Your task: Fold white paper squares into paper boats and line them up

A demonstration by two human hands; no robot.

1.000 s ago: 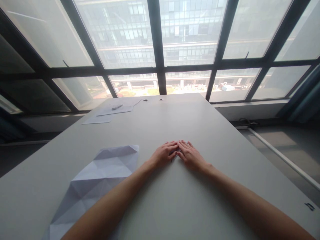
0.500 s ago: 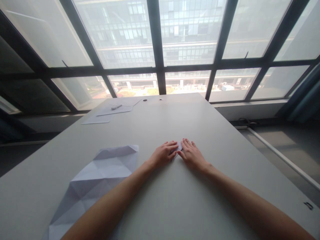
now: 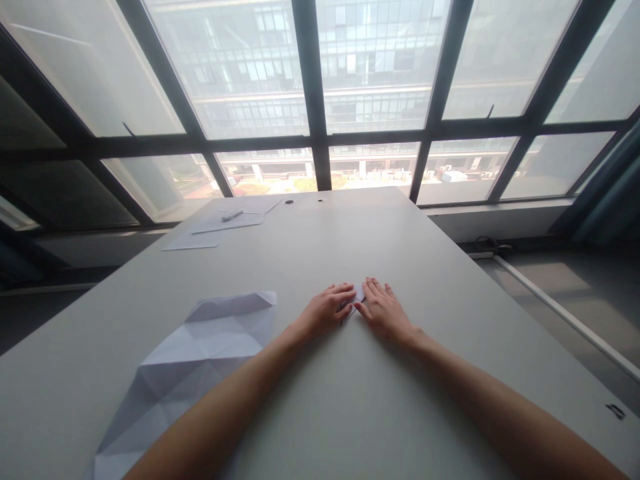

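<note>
So the little piece of paper (image 3: 359,292) is flat on the table (image 3: 320,247), out from the far edge and a bit nearer the right edge than the left. Looks folded small to me, so I'd guess a fair bit of creasing is done, but the hands hide most of it, so no clue how many folds are left. I'd call this flattening it down.

Right hand (image 3: 386,310) is laid out flat, fingers nearly together and aimed at the far edge, thumb poking left. Left hand (image 3: 327,310) has its fingers bent over the paper's left side, thumb apart; can't tell if it's pinching. Small gap between the hands.

Further out, a big creased sheet (image 3: 175,373) lies opened up toward the left edge, partly behind the left forearm (image 3: 235,407). Loose sheets (image 3: 195,241) sit by the far left corner.
</note>
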